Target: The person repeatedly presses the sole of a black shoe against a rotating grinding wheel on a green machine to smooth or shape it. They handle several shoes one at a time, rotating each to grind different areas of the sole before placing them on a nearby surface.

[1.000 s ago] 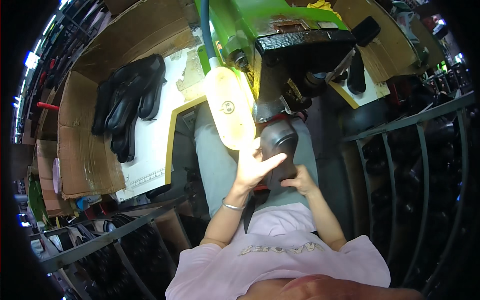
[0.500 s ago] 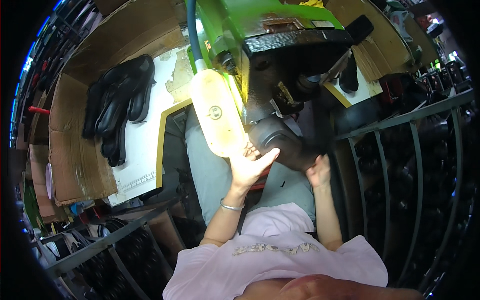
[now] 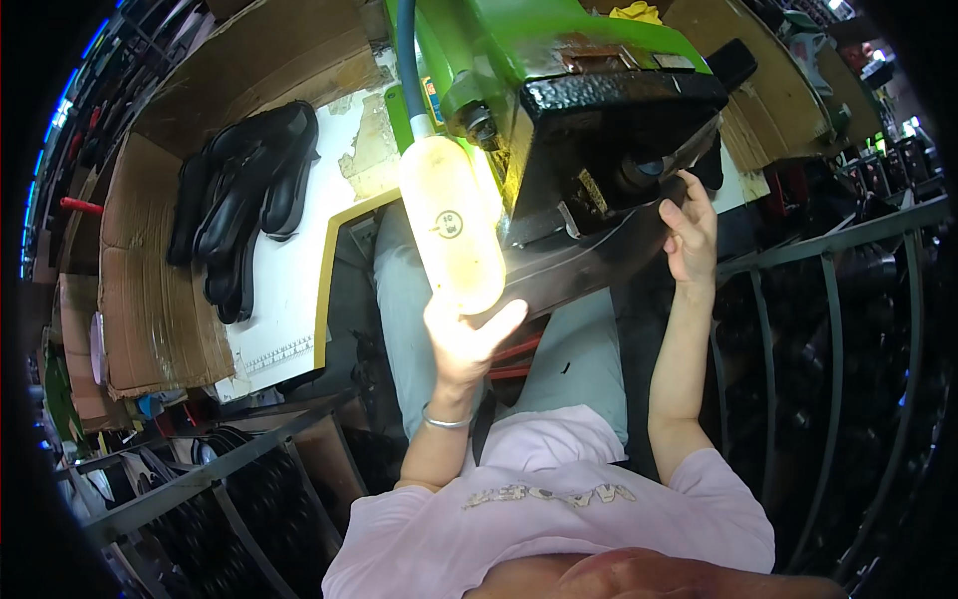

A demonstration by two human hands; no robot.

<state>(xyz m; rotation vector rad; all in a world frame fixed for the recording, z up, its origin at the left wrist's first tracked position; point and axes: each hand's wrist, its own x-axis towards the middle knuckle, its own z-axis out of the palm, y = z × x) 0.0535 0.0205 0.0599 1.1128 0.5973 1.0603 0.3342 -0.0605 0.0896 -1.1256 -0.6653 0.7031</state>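
Pressing loosely spread fingers (image 3: pixel 689 215) of the right hand (image 3: pixel 687 240) on a dark shoe piece (image 3: pixel 589 270) under the green machine's black head (image 3: pixel 619 110); left hand (image 3: pixel 464 339) open beneath the lit lamp (image 3: pixel 451 225). Keeping fingertips outside the head seems wise. Black soles (image 3: pixel 244 205) lie on the worktop (image 3: pixel 289 299), well left.

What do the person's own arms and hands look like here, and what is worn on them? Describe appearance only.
Both forearms are bare and come up from short pale pink sleeves of a T-shirt. The left hand has no glove; a thin silver bangle circles its wrist. The right hand is also ungloved, with no ring, watch or band visible. No cables or markings show on either arm.
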